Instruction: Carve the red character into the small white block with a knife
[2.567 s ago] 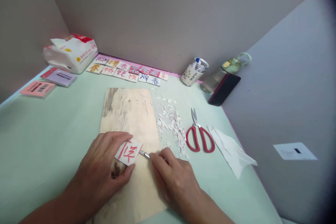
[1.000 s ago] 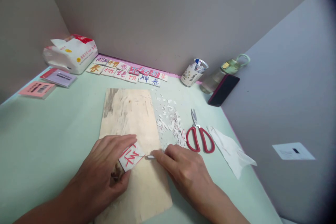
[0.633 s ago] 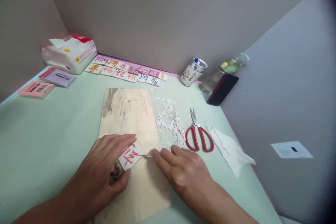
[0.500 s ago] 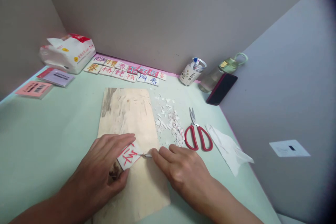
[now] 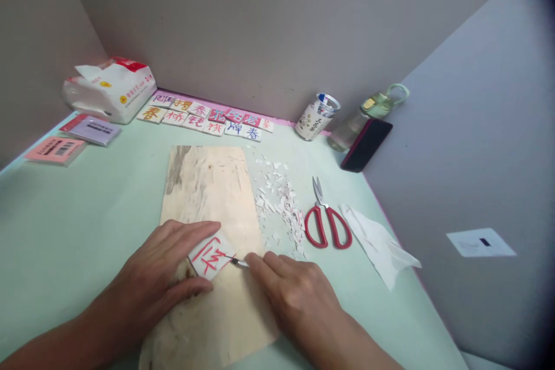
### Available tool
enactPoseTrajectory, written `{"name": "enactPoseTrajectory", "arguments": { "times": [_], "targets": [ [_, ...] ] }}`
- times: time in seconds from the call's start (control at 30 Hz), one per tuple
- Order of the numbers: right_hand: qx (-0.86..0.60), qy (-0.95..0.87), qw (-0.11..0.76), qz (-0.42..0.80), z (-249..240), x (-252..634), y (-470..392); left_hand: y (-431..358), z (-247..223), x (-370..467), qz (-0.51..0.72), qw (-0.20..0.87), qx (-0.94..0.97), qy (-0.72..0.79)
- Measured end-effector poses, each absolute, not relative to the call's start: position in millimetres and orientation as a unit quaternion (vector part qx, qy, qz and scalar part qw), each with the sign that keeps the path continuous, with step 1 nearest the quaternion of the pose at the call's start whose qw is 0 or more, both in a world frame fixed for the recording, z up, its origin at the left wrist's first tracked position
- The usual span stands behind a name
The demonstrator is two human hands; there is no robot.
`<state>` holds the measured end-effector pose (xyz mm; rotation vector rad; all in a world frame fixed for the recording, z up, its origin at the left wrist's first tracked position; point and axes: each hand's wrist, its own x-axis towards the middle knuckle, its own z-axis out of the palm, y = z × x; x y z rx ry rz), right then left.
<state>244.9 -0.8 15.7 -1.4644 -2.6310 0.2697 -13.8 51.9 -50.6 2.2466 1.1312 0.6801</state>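
A small white tile with a red Chinese character (image 5: 211,257) lies tilted on the wooden board (image 5: 212,185). My left hand (image 5: 167,269) curves round its left side, thumb below and fingers above, holding it. In my right hand (image 5: 292,289) is a slim craft knife (image 5: 240,263), pinched close to its blade. Its tip touches the right part of the tile's face, by the red strokes. Most of the knife's handle is hidden under my fingers.
White shavings (image 5: 281,202) are scattered right of the board, near red-handled scissors (image 5: 325,217) and a crumpled tissue (image 5: 381,245). Lettered tiles (image 5: 203,115) line the back. A can (image 5: 316,118), a bottle (image 5: 347,133), a phone (image 5: 367,144), a tissue pack (image 5: 115,89) and card packets (image 5: 56,150) stand around.
My left thumb and fingers have spread a little, and more of the tile's face shows. My right hand has shifted slightly down, with the knife tip further over the tile.
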Motion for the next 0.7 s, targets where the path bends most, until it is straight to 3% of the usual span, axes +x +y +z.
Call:
{"name": "enactPoseTrajectory", "arguments": {
  "times": [0.23,0.43,0.7],
  "targets": [
    [-0.450,-0.887,0.085,0.058,17,253,4,50,-50,-11,0.260,0.244,0.834,0.420],
    [-0.445,-0.879,0.037,0.165,24,263,21,50,-50,-12,0.259,0.266,0.833,0.410],
    [-0.472,-0.855,0.026,0.212,26,259,16,48,-50,-11,0.258,0.259,0.826,0.430]
  ]
}}
